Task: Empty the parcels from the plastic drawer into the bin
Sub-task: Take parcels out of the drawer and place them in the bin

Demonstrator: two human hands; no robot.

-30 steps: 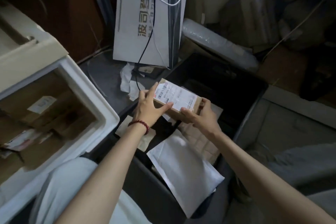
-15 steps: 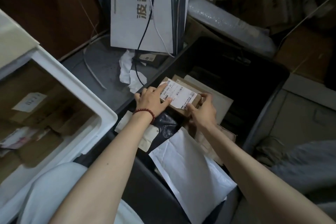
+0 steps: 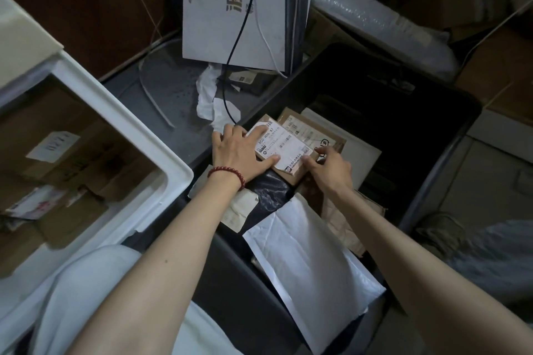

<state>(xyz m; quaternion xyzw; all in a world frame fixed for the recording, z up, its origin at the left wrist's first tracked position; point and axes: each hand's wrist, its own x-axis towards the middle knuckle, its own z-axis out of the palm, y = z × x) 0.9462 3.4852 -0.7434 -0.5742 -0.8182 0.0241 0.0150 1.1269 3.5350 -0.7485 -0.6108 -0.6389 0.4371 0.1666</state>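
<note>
A small brown cardboard parcel (image 3: 284, 147) with a white shipping label lies low inside the black bin (image 3: 438, 158), on top of other parcels. My left hand (image 3: 239, 153) grips its left end, thumb across the label. My right hand (image 3: 328, 167) pinches its right corner. A second labelled box (image 3: 314, 132), a white padded mailer (image 3: 311, 262) and a dark plastic bag (image 3: 271, 190) also lie in the bin. The white plastic drawer (image 3: 138, 130) at the left holds several brown cardboard parcels (image 3: 66, 153).
A white printed carton (image 3: 236, 8) stands behind the bin with black and white cables hanging over it. Crumpled paper (image 3: 207, 95) lies on the grey floor. Bubble wrap (image 3: 380, 20) and more boxes crowd the back right. My knee in pale fabric (image 3: 95, 297) is below.
Both hands have lowered the labelled parcel from above the bin down onto the parcels inside it, still holding it.
</note>
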